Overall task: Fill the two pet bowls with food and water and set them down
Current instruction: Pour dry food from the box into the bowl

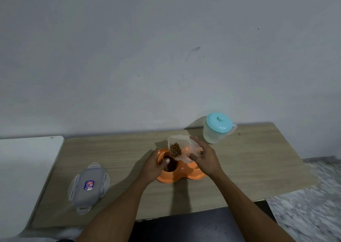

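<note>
Container lid [89,184]: lies flat on the near left of the bench [258,164], well apart from the pour and out of the way.
Left hand [153,165]: grips the left rim of the orange double pet bowl [184,170]. Its fingers [164,163] curl on the edge with the thumb hooked over into the well. The bowl sits flat on the bench at centre.
Left well: already holds a dark layer of kibble [170,166], so the food step looks well along.
Right well: mostly hidden behind the right wrist; I cannot tell whether it has water in it.
Right hand [204,158]: wraps around the clear food container [181,144], which is tilted mouth-down just above the left well. The rest of the food is heaped at its lower lip.
Doing it well: tip slowly and keep the lip low over the well's middle so pieces do not bounce into the right well or onto the bench. Pull the thumb back from the falling food, and level the container once the well is nearly full.
Risk: a sudden steeper tilt would probably dump the whole heap at once.
Water pitcher [216,129]: stands upright at the far right with its teal lid on, untouched. It is probably wanted next.
</note>
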